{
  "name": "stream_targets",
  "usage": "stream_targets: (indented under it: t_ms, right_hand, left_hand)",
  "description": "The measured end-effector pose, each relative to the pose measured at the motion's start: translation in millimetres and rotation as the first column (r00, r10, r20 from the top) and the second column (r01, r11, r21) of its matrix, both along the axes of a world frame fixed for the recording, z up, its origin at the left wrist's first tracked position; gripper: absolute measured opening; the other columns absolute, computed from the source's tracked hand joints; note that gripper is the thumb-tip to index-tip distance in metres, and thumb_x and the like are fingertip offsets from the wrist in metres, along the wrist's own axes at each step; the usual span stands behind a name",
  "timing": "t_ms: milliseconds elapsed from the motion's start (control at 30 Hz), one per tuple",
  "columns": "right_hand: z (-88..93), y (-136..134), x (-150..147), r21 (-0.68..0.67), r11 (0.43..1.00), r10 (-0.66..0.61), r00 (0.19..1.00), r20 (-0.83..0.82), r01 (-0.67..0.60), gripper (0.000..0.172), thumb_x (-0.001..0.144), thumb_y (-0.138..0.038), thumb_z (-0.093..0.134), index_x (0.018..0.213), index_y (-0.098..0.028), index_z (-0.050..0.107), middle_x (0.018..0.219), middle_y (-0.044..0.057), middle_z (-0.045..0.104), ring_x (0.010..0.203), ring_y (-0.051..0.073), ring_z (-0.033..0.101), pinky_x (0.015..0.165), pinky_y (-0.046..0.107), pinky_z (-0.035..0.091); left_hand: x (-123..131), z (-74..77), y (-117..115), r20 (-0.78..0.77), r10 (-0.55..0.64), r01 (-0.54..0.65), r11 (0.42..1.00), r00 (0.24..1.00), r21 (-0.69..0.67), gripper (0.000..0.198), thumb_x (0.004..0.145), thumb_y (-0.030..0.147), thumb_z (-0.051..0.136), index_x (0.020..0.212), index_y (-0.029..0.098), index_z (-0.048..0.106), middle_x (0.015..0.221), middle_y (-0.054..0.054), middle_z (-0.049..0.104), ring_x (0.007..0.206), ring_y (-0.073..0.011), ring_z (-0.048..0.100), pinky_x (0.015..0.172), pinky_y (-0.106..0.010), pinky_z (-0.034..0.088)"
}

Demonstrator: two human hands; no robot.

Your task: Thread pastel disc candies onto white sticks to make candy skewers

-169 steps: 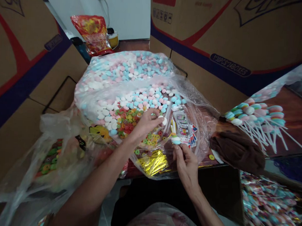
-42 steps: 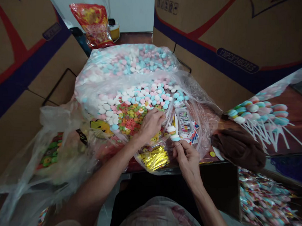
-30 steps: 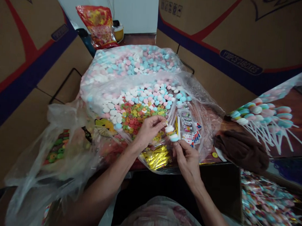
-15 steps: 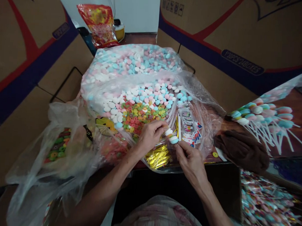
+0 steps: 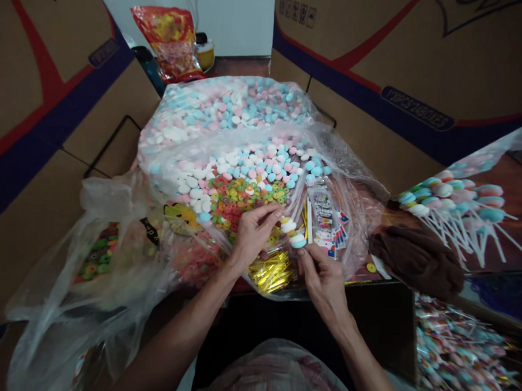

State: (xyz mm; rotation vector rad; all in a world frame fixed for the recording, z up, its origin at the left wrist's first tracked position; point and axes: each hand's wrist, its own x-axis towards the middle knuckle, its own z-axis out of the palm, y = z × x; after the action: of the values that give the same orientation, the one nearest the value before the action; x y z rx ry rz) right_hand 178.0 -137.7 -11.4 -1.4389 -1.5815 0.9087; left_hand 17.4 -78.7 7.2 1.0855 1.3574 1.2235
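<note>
My right hand (image 5: 323, 279) pinches the lower end of a stick with a short stack of candies (image 5: 292, 234) threaded on it: a blue piece at the bottom, a small ring, a white piece on top. My left hand (image 5: 254, 232) is closed in a pinch at the top of that stack, fingertips touching the white piece. Both hands hover over the front edge of an open clear bag (image 5: 228, 159) of pastel round candies, beside a heap of small coloured ring candies (image 5: 239, 197).
Printed packets (image 5: 324, 218) and gold twist ties (image 5: 272, 271) lie under my hands. Finished candy sticks (image 5: 451, 201) and a brown cloth (image 5: 416, 263) lie to the right. Another plastic bag (image 5: 89, 268) sits left. Cardboard boxes (image 5: 400, 69) wall in both sides.
My left hand left the ring candy heap and came to the top of the stick. The stack on the stick grew from one blue piece to several pieces.
</note>
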Motion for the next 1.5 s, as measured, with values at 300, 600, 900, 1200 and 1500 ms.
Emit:
stream_targets:
  t_ms: [300, 600, 900, 1200, 1500]
  right_hand:
    - [-2.5, 2.7, -3.8, -0.011, 1.000, 0.010, 0.998, 0.054, -0.010, 0.035, 0.096, -0.034, 0.048, 0.065, -0.020, 0.049, 0.058, -0.005, 0.040, 0.053, 0.010, 0.037, 0.052, 0.023, 0.030]
    - [-2.8, -1.2, -14.1, 0.083, 0.996, -0.014, 1.000, 0.004, 0.014, 0.026, 0.095, -0.029, 0.048, 0.073, -0.019, 0.056, 0.058, -0.005, 0.043, 0.054, 0.011, 0.039, 0.051, 0.023, 0.031]
    - [3.1, -0.9, -29.0, -0.059, 0.994, -0.104, 0.963, -0.248, 0.092, 0.038, 0.095, -0.039, 0.053, 0.063, -0.020, 0.046, 0.056, -0.005, 0.040, 0.052, 0.010, 0.037, 0.050, 0.023, 0.030]
    - [0.5, 10.0, -22.9, -0.132, 0.986, -0.149, 0.910, -0.386, 0.106, 0.040, 0.095, -0.044, 0.055, 0.063, -0.019, 0.049, 0.058, -0.004, 0.044, 0.050, 0.009, 0.034, 0.047, 0.023, 0.026]
    - [-2.7, 9.9, -11.7, -0.054, 0.990, -0.142, 0.949, -0.280, 0.132, 0.041, 0.097, -0.041, 0.050, 0.062, -0.020, 0.048, 0.056, -0.004, 0.043, 0.051, 0.010, 0.038, 0.050, 0.023, 0.031]
  left_hand:
    - [-5.5, 1.5, -4.6, 0.165, -0.091, 0.098, 0.995, 0.982, -0.034, 0.034, 0.081, 0.046, 0.069, 0.093, 0.015, 0.076, 0.093, -0.006, 0.075, 0.079, -0.0168, 0.067, 0.062, -0.022, 0.054]
    - [0.4, 8.3, -3.6, 0.382, -0.064, 0.173, 0.951, 0.922, -0.256, 0.042, 0.073, 0.041, 0.078, 0.106, 0.020, 0.065, 0.093, -0.006, 0.074, 0.076, -0.0173, 0.071, 0.048, -0.016, 0.046]
    - [18.2, 13.5, -12.1, 0.512, -0.079, 0.198, 0.963, 0.855, -0.183, 0.040, 0.069, 0.044, 0.078, 0.090, 0.014, 0.062, 0.087, -0.009, 0.075, 0.081, -0.0183, 0.071, 0.068, -0.025, 0.054]
    - [10.1, 8.4, 4.5, 0.246, -0.171, 0.202, 0.974, 0.954, -0.106, 0.035, 0.080, 0.046, 0.067, 0.097, 0.017, 0.061, 0.091, -0.007, 0.073, 0.076, -0.0161, 0.068, 0.066, -0.025, 0.052]
    - [-46.1, 23.7, 73.2, -0.883, 0.119, 0.019, 0.990, 0.455, 0.143, 0.031, 0.092, 0.020, 0.044, 0.107, 0.019, 0.071, 0.101, -0.010, 0.069, 0.095, -0.0242, 0.064, 0.084, -0.034, 0.047]
